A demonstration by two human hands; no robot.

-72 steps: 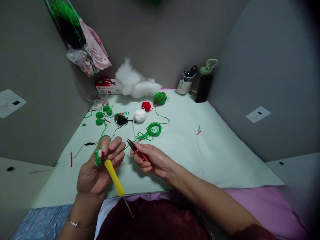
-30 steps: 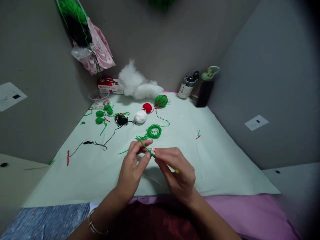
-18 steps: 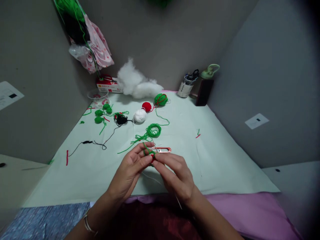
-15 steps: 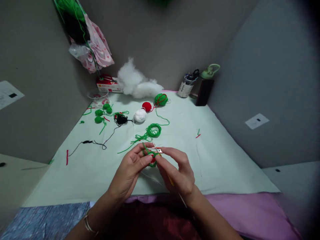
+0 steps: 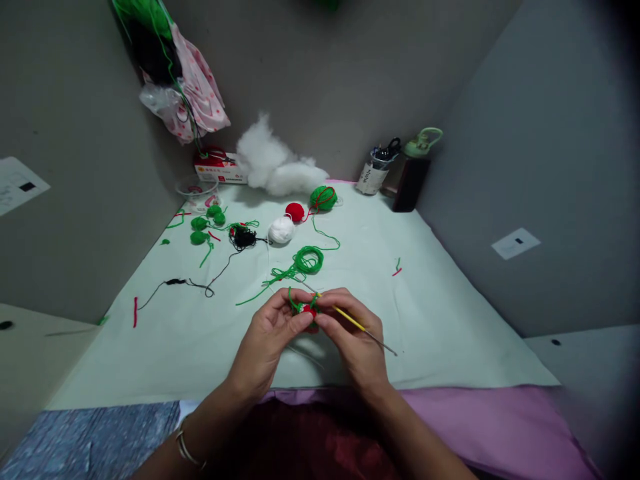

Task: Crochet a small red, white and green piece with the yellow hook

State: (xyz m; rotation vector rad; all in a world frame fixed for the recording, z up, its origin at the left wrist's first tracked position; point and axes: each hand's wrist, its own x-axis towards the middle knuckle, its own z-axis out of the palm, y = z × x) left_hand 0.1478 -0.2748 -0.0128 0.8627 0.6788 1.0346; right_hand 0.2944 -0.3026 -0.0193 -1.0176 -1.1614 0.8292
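Pinching a small red and green crocheted piece (image 5: 307, 311) between both sets of fingertips, the two hands meet just above the near middle of the pale green table cover (image 5: 440, 313). The left hand (image 5: 267, 337) has thumb and forefinger closed on the piece from 9 o'clock, with a strand of green yarn (image 5: 260, 294) trailing off toward 10 o'clock. The right hand (image 5: 355, 337) is closed on it from 3 o'clock and also grips a thin yellow-handled crochet hook (image 5: 357, 325), whose metal end sticks out toward 4 o'clock.

Up at 12 o'clock from the hands sits a loose coil of green yarn (image 5: 307, 259). Further back there's a white yarn ball (image 5: 281, 230), a red yarn ball (image 5: 295, 211) and a green yarn ball (image 5: 323, 198), with a fluffy heap of white stuffing (image 5: 275, 170) against the wall. At 10 o'clock a few small green crocheted bits (image 5: 200, 230) lie near a black yarn tangle (image 5: 244, 237). A dark bottle with a pale green lid (image 5: 413, 173) stands at 1 o'clock.
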